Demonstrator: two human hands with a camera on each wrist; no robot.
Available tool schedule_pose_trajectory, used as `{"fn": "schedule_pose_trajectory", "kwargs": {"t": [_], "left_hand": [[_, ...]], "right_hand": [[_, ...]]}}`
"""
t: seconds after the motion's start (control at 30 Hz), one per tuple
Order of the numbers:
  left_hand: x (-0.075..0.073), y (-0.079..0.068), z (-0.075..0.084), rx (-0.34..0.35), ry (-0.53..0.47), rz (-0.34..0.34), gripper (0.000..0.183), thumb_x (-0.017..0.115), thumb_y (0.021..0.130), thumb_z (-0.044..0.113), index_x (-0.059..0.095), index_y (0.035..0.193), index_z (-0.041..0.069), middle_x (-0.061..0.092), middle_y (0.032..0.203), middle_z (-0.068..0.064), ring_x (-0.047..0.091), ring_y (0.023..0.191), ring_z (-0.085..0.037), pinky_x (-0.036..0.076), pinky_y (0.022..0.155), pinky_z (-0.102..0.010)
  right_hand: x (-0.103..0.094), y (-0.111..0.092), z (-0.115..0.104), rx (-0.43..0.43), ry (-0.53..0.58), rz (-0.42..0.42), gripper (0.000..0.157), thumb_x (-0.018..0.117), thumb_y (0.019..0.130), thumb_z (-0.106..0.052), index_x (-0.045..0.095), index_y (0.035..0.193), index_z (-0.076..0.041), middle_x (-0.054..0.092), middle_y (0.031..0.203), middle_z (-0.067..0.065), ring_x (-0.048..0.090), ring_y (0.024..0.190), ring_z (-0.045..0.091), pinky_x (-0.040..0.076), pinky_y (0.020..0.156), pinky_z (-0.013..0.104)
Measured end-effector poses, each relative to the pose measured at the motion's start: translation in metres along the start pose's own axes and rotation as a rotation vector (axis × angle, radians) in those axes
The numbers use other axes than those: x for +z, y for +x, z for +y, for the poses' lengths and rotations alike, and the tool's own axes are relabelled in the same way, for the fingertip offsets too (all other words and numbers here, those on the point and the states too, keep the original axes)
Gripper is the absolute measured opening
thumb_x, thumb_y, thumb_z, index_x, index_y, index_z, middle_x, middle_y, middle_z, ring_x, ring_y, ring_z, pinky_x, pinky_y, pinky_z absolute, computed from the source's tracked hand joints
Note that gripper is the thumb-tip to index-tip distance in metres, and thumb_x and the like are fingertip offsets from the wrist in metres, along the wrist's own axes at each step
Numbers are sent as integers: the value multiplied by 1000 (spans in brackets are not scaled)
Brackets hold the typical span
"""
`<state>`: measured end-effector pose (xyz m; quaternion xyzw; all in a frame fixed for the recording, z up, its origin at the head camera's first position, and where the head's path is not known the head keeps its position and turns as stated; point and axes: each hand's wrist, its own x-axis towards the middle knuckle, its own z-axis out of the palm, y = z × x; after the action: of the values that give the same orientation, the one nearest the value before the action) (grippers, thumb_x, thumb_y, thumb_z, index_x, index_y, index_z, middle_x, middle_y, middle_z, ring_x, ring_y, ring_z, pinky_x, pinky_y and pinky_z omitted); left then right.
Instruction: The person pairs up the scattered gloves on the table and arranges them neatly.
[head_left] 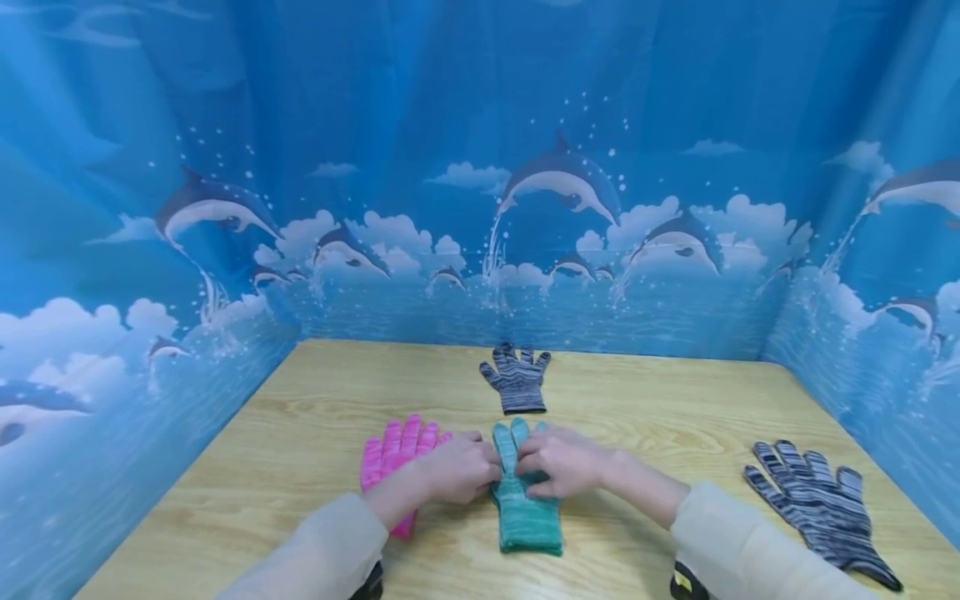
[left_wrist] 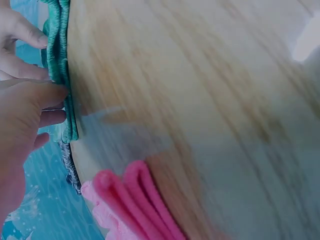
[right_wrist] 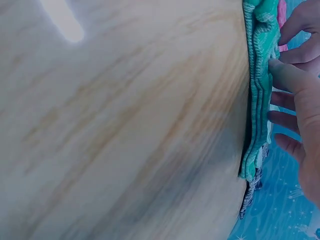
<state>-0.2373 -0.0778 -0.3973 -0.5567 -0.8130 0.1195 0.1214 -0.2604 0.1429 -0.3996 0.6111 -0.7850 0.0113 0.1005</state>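
Note:
A green knit glove (head_left: 529,521) lies in the middle of the wooden table, cuff towards me; the wrist views show its layered cuff edge. My left hand (head_left: 461,468) is at its left side, fingers curled, thumb and fingertips pinching the glove's edge. Over the glove's right side is my right hand (head_left: 564,461); its bent, spread fingers touch the cloth, with green fabric showing between thumb and forefinger. Both hands partly cover the glove's fingers. A pink glove (head_left: 392,454) lies left of it, partly under my left forearm.
Beyond the green glove lies a grey-and-black striped glove (head_left: 521,387). Another striped glove (head_left: 821,508) is at the right near the table edge. A blue dolphin-print curtain (head_left: 450,208) surrounds the back and sides of the wooden table (head_left: 247,467).

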Motion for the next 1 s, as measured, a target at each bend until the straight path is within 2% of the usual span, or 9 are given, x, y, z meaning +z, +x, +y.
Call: {"fn": "schedule_pose_trajectory", "kwargs": {"t": [0.27,0.5,0.57,0.67,0.8,0.9,1.0], "left_hand": [[-2,-2,0,30,85,16,7,65,80,17,69,86,20,63,83,10,57,79,-5,41,79,-26],[-1,-4,2,34,191,-41,8,61,85,26,68,89,23,63,86,11,57,80,-7,40,79,-26],[-3,-5,3,22,178,-33,8,61,85,26,68,86,23,62,83,11,56,77,-6,39,75,-25],[-7,-4,6,16,122,21,9,61,85,28,67,82,22,59,77,11,54,72,-5,39,71,-24],[-13,2,14,53,54,77,10,62,86,30,65,80,23,57,76,12,53,72,-4,39,68,-21],[-15,6,19,74,38,56,10,62,86,32,64,80,23,56,76,12,53,73,-4,39,67,-20],[-14,6,22,55,20,15,11,62,85,34,65,82,24,56,77,13,52,72,-2,38,67,-19]], "right_hand": [[3,0,-1,27,45,-53,29,66,85,-35,69,105,-15,62,101,-3,56,90,6,45,73,16],[2,-2,-4,40,32,-63,29,64,86,-35,68,106,-15,61,102,-3,56,91,7,45,74,17],[1,-2,-4,43,34,-63,29,64,86,-35,68,107,-15,61,102,-3,56,92,7,45,75,17],[0,-4,-5,49,53,-42,29,64,86,-32,68,107,-13,61,104,-1,56,94,9,46,78,19],[-4,-8,-4,78,54,-9,26,68,82,-28,68,102,-11,62,101,1,57,92,11,47,79,22],[-7,-11,-3,109,37,-24,25,69,81,-30,69,99,-12,63,98,-1,57,90,10,47,77,22],[-8,-12,-3,123,32,-55,25,69,81,-32,70,99,-14,64,98,-3,57,89,9,46,76,22]]}}
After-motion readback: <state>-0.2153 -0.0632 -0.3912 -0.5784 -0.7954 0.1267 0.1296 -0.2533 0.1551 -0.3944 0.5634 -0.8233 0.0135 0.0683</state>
